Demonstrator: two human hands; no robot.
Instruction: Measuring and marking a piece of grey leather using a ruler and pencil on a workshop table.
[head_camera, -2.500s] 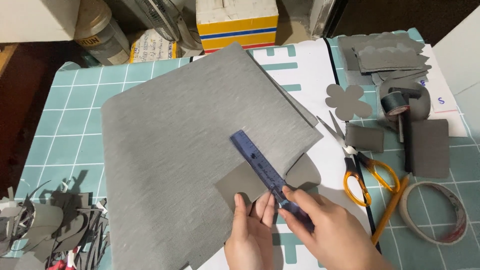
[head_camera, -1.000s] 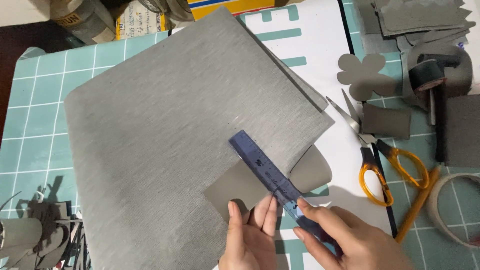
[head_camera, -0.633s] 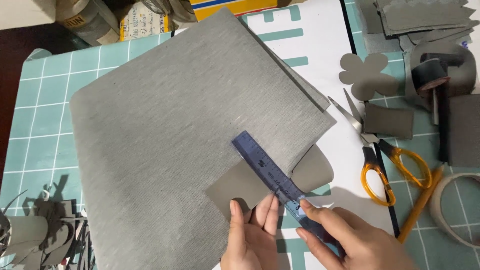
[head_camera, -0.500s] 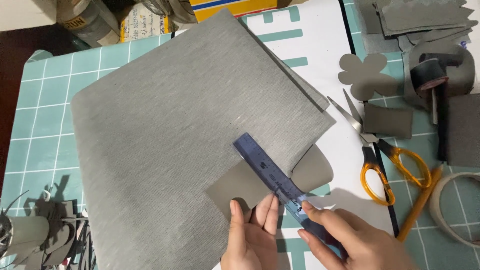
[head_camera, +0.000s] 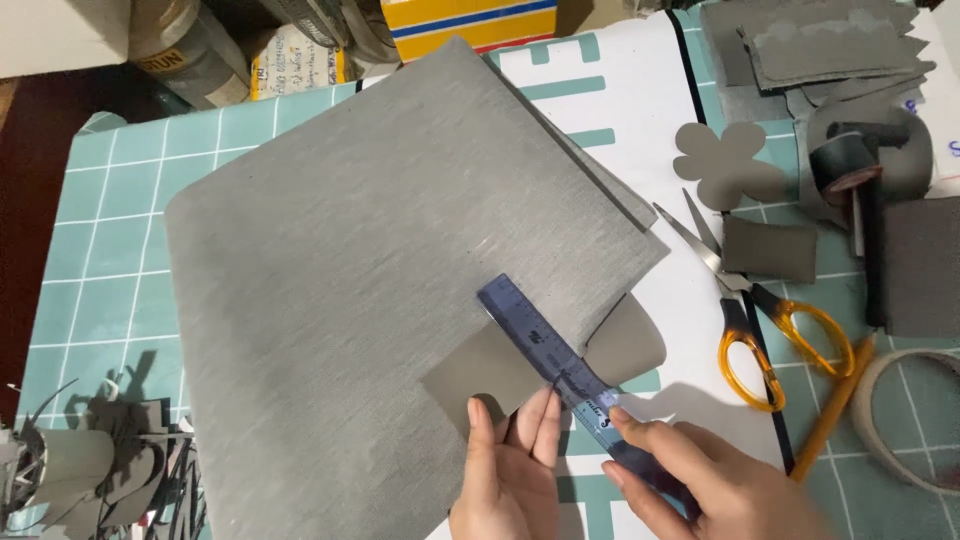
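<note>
My left hand (head_camera: 505, 470) still presses the grey card (head_camera: 480, 368) flat while my right fingers (head_camera: 645, 440) pinch the ruler (head_camera: 560, 375), nudged slightly (perhaps onto a mark).

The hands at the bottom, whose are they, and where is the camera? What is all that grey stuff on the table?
The picture comes from a camera worn on a person's head, looking down, so both hands are that person's own. The left hand presses its fingers on a small grey card piece. The right hand holds down a see-through blue ruler that lies slanted across that piece. Under them is a big sheet of grey fabric, spread over a teal cutting mat with white grid lines. To the right lie scissors with orange handles, a grey flower-shaped cutout, a yellow pencil and a roll of tape. At the bottom left sits a heap of grey paper scraps.
</note>
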